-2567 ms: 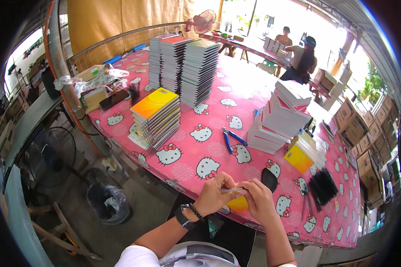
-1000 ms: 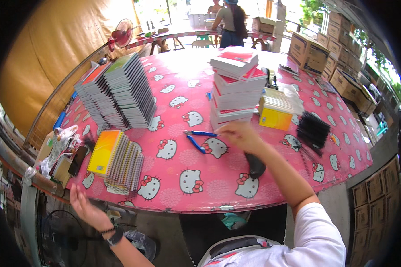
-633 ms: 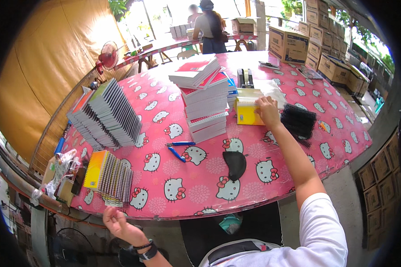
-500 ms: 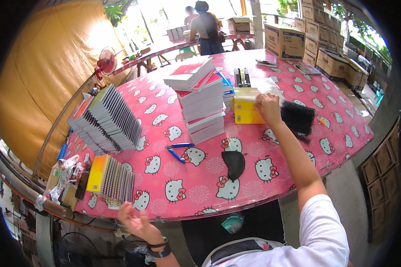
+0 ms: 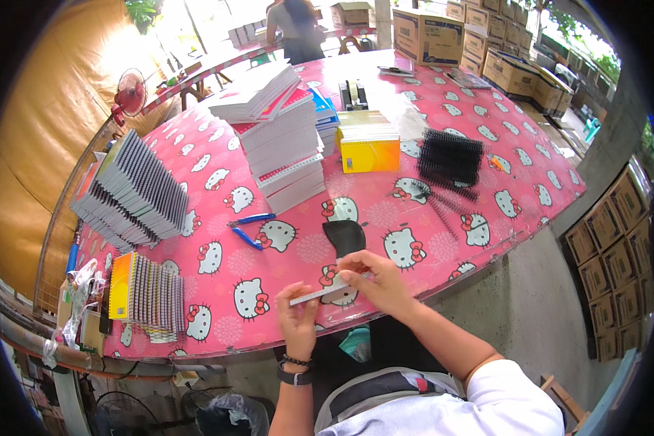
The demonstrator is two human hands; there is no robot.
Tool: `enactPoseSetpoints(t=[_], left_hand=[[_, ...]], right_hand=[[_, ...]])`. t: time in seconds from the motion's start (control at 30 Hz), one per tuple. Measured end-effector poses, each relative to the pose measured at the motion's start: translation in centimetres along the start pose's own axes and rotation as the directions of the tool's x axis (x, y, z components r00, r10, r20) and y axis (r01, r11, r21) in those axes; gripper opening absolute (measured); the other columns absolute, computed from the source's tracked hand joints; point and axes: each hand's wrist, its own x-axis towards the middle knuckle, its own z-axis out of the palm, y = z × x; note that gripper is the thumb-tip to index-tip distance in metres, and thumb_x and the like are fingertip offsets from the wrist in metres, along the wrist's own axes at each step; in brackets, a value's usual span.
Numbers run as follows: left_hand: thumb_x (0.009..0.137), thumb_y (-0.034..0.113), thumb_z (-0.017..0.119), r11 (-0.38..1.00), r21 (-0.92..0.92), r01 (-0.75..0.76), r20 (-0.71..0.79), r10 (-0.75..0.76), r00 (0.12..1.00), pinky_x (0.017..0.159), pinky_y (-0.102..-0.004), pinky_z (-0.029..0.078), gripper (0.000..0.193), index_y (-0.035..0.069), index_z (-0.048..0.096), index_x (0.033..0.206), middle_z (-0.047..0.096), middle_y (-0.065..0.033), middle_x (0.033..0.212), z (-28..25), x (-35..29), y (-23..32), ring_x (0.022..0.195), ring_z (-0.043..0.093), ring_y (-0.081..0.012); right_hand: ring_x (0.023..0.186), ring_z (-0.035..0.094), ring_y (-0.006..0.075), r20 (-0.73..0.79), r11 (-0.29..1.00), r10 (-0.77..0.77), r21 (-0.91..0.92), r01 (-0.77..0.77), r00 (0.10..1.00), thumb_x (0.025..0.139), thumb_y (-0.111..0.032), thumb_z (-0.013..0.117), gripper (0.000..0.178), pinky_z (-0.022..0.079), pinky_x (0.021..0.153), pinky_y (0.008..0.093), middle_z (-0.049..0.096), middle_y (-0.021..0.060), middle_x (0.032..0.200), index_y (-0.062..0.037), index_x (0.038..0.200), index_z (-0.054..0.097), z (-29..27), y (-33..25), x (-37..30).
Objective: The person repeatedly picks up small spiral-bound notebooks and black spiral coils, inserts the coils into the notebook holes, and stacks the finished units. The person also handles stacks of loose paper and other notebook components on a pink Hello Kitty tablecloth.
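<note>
Both hands hold a thin notebook (image 5: 320, 293) nearly edge-on above the near table edge. My left hand (image 5: 298, 320) pinches one end, and my right hand (image 5: 379, 282) grips the other end with thumb and fingers. Just beyond them lies a flat black rounded piece (image 5: 344, 236). Blue-handled cutting pliers (image 5: 251, 230) rest to its left. A stack of yellow notebooks (image 5: 370, 155) stands farther off. To its right is a pile of black spiral binding coils (image 5: 450, 160), with a few loose coils (image 5: 443, 207) nearer me.
Tall stacks of white-paged notebooks (image 5: 287, 145) fill the middle; coil-bound grey stacks (image 5: 138, 192) and yellow spiral notebooks (image 5: 149, 298) stand left. Behind are a tape dispenser (image 5: 353, 96), cardboard boxes (image 5: 429, 36), a red fan (image 5: 131, 91) and another person (image 5: 298, 29).
My right hand has come back from the yellow stack with a notebook. My left hand has moved right and now holds its other end. The view has shifted.
</note>
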Motion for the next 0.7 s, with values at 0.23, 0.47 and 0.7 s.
enactPoseSetpoints(t=[0.23, 0.47, 0.7], left_hand=[[0.086, 0.006, 0.06, 0.634, 0.721, -0.281, -0.069, 0.47, 0.88, 0.099, -0.0386, 0.037, 0.052, 0.005, 0.041, 0.134, 0.053, -0.0115, 0.124, 4.1, 0.6, 4.4, 0.109, 0.053, -0.0241], [0.074, 0.0, 0.062, 0.422, 0.732, -0.535, 0.319, 0.481, 0.816, 0.08, -0.0334, 0.037, 0.034, 0.013, 0.069, 0.104, 0.067, -0.0008, 0.099, 3.6, 2.2, 4.3, 0.087, 0.059, -0.0182], [0.072, 0.0, 0.062, 0.393, 0.705, -0.59, 0.381, 0.492, 0.783, 0.078, -0.0335, 0.037, 0.034, 0.011, 0.07, 0.103, 0.067, -0.001, 0.098, 2.8, 2.6, 4.4, 0.086, 0.059, -0.0184]], right_hand=[[0.073, 0.057, 0.0134, -0.179, 0.998, -0.062, -0.037, 0.056, 0.982, 0.09, -0.007, 0.056, 0.015, 0.047, 0.068, 0.0265, 0.06, 0.0078, 0.081, 0.0005, 0.103, 0.059, 2.2, 1.9, 1.1], [0.082, 0.063, 0.0295, -0.301, 0.759, -0.318, -0.649, 0.05, 0.899, 0.082, -0.007, 0.062, 0.013, 0.05, 0.074, 0.0377, 0.067, 0.0159, 0.088, -0.0029, 0.093, 0.068, -10.5, 4.0, 6.1], [0.081, 0.063, 0.0297, -0.216, 0.544, -0.176, -0.834, -0.088, 0.96, 0.076, -0.008, 0.068, 0.025, 0.051, 0.074, 0.0388, 0.066, 0.0145, 0.085, -0.0052, 0.1, 0.067, -20.4, 8.8, 6.6]])
